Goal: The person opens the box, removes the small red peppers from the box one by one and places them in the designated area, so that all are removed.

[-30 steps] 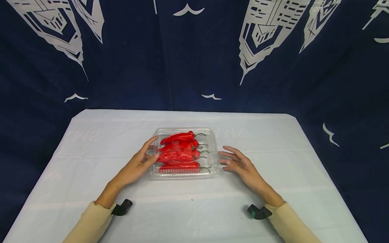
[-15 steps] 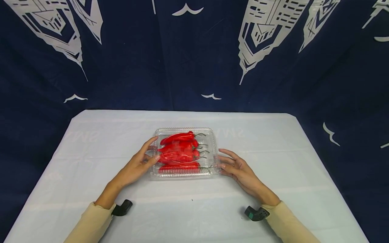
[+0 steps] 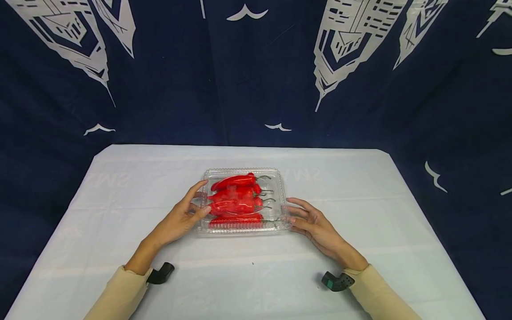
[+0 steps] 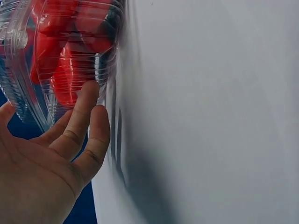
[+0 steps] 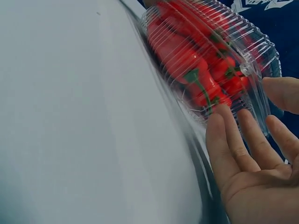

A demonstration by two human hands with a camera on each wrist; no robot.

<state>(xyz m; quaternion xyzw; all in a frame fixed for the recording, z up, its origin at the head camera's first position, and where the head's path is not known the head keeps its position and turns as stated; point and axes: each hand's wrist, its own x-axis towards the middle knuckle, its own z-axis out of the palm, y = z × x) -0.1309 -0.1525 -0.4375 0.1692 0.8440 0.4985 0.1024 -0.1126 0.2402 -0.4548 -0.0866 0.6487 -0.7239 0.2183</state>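
Note:
A clear plastic clamshell box (image 3: 276,178) with a ridged rim lies closed on the white table. Through its lid show several red peppers (image 3: 236,205), their thin green stems pointing right. My left hand (image 3: 182,218) is at the box's left side, thumb and index finger at the rim, other fingers lower against the wall. On the opposite side, my right hand (image 3: 314,226) has its extended fingers against the wall. In the right wrist view the fingertips (image 5: 219,119) meet the ridged side and the thumb (image 5: 282,93) is near the rim. Neither hand is curled round the box.
The white-covered table (image 3: 248,284) extends around the box on every side. Behind it hangs a dark blue cloth (image 3: 180,89) with white prints. Each wrist carries a small black camera, such as the left camera (image 3: 161,273), near a beige sleeve (image 3: 120,293).
My right hand has moved slightly left, from just off the box to its right side. The left hand and the box have stayed in place.

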